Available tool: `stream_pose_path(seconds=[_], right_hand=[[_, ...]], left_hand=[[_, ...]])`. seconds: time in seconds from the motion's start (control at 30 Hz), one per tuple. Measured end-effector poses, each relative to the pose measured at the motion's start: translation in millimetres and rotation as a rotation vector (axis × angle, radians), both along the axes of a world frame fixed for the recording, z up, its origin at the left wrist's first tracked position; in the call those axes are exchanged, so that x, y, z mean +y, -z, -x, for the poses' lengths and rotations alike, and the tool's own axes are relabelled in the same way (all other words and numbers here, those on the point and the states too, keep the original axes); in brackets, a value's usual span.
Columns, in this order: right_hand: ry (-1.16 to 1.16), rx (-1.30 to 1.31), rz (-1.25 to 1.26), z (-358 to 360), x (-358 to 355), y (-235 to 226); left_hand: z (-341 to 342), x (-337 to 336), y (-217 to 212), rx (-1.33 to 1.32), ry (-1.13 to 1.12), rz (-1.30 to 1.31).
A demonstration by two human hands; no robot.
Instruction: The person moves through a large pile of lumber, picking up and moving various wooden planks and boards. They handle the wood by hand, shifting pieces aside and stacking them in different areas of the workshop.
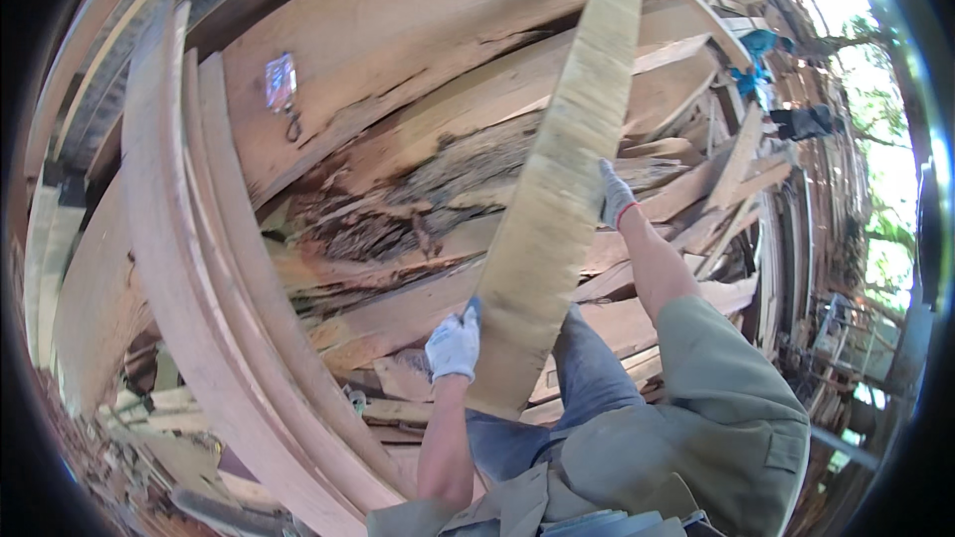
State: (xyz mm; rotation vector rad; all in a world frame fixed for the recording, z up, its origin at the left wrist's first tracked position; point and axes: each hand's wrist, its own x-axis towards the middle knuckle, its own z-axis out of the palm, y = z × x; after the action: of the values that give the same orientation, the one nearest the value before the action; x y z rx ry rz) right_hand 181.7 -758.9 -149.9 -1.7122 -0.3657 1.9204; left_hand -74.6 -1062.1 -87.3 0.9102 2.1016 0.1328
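A long, wide wooden plank (557,189) slants across the middle of the view, its near end by my legs and its far end at the top edge. My left hand (454,344), in a whitish work glove, grips the plank's left edge close to the near end. Farther up on the opposite edge is my right hand (616,197), in a grey glove with a red cuff, closed against the board. The board partly hides the fingers of both hands.
Several long boards (214,239) stand stacked on the left. Beneath the plank lie rough slabs with split, dark bark (398,199). A phone-like object with a loop (282,85) rests on a broad slab. Blue cloth (756,60) hangs at the far right, near more scrap wood.
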Motion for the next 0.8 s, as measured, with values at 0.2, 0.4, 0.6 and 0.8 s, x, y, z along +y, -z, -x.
stream_pose_path(seconds=[0.2,0.4,0.6,0.8], right_hand=[[0.062,-0.267,-0.252,-8,-5,19],[-0.303,0.024,-0.286,21,-40,-28],[-0.239,-0.128,-0.148,57,-151,-18],[-0.328,0.178,-0.128,128,-290,-38]], left_hand=[[-9,-2,-9,-0.106,-0.018,-0.097],[3,-41,-31,-0.101,-0.175,-0.241],[63,-152,-53,-0.055,-0.107,-0.085],[142,-277,-92,0.015,-0.046,0.11]])
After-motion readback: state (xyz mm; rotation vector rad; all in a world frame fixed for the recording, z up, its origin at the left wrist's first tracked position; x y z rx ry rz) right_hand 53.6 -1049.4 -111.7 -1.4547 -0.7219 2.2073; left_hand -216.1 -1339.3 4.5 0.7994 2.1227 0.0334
